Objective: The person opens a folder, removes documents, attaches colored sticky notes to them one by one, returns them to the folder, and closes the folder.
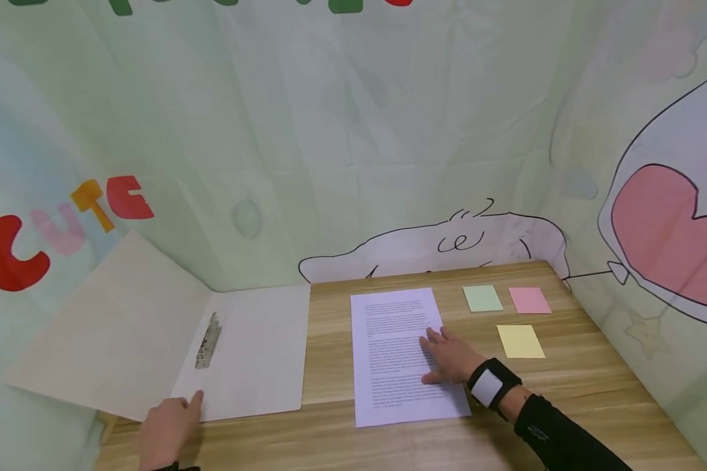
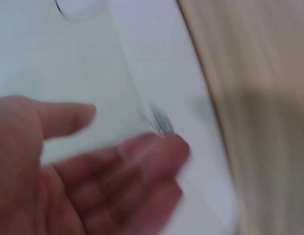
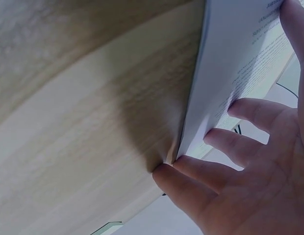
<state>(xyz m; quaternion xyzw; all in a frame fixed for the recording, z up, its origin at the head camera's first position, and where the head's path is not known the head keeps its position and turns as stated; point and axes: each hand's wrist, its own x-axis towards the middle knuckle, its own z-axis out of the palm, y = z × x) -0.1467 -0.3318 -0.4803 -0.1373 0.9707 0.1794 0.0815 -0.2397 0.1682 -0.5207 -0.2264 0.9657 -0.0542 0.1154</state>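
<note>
An opened white file folder (image 1: 265, 353) lies at the left of the table, its cover (image 1: 112, 333) tilted up against the backdrop. A metal lever clip (image 1: 209, 343) is fixed near the fold. Close to the folder's front edge is my left hand (image 1: 167, 428), its palm and loosely bent fingers (image 2: 164, 156) blurred in the left wrist view, with nothing held. Right of the folder lies a printed paper (image 1: 389, 360). My right hand (image 1: 453, 356) rests on its right side with fingers spread; in the right wrist view the fingertips (image 3: 213, 137) meet the sheet along its edge.
Green (image 1: 483, 298), pink (image 1: 529, 300) and yellow sticky notes (image 1: 521, 341) lie at the right on the wooden table (image 1: 330, 379). A printed cloth backdrop (image 1: 353, 131) rises behind the table's back edge and along its right side.
</note>
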